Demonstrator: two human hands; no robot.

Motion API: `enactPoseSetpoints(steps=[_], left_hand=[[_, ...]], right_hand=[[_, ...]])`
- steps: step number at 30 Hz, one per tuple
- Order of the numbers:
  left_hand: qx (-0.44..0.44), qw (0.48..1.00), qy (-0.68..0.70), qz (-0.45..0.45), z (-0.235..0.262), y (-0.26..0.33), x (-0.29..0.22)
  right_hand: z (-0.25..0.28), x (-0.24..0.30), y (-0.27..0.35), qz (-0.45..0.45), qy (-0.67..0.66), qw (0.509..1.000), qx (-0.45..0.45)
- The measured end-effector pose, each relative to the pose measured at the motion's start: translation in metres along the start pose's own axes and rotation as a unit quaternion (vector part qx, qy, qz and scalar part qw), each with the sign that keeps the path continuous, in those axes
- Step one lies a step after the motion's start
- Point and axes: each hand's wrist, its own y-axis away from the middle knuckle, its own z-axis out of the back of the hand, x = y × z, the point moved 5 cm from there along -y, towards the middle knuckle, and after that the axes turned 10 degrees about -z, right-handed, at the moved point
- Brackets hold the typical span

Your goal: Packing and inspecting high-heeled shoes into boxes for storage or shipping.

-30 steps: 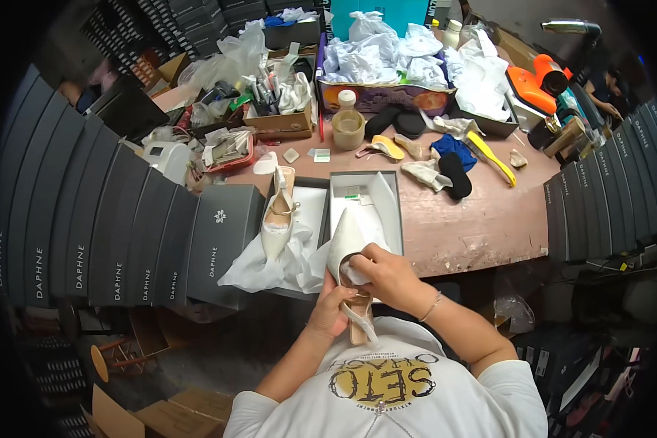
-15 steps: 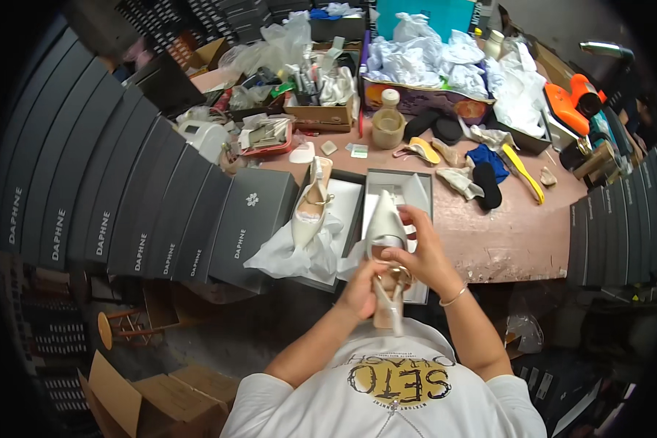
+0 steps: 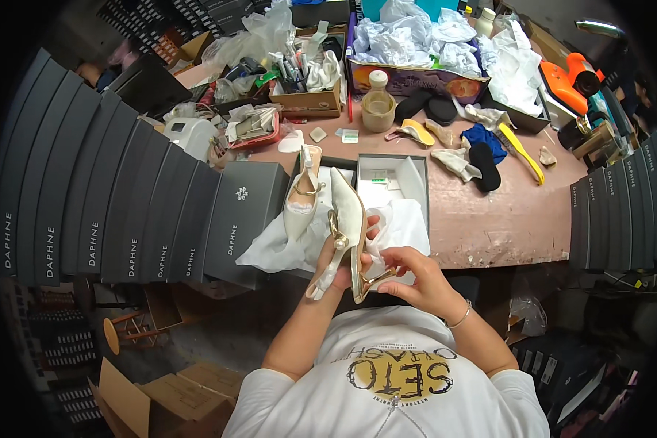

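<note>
Over the near table edge, my left hand (image 3: 342, 280) is wrapped round the middle of a cream pointed slingback heeled shoe (image 3: 350, 208). It is turned on its side, toe away from me, its gold buckle and strap on the left. My right hand (image 3: 417, 280) is closed at its slim gold heel (image 3: 376, 279), thumb and fingertips on or right beside it. A matching shoe (image 3: 299, 219) lies to the left on white tissue paper (image 3: 266, 247) over an open grey shoebox half. Crumpled tissue (image 3: 401, 226) spills from the other grey box half (image 3: 425, 175), behind my hands.
Dark grey shoeboxes (image 3: 124, 197) stand in a row on the left, more (image 3: 620, 212) on the right. Farther back are a glue jar (image 3: 378, 109), a yellow-handled brush (image 3: 522, 157), black pads (image 3: 483, 166), a blue cloth (image 3: 485, 139) and a carton of crumpled paper (image 3: 416, 87).
The held shoe has moved left and been turned onto its side. My right hand has gone from its upper to its heel, and tissue now lies bunched on the right box half.
</note>
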Motion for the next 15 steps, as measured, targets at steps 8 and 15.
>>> enactPoseSetpoints(steps=[8, 15], left_hand=[[0.021, 0.998, 0.051, 0.029, 0.001, -0.002, 0.005], [0.106, 0.986, -0.131, -0.001, -0.008, -0.007, -0.006]], right_hand=[[-0.002, 0.008, 0.005, 0.013, 0.049, 0.999, -0.011], [0.003, 0.013, 0.001, 0.058, 0.005, 0.998, 0.003]])
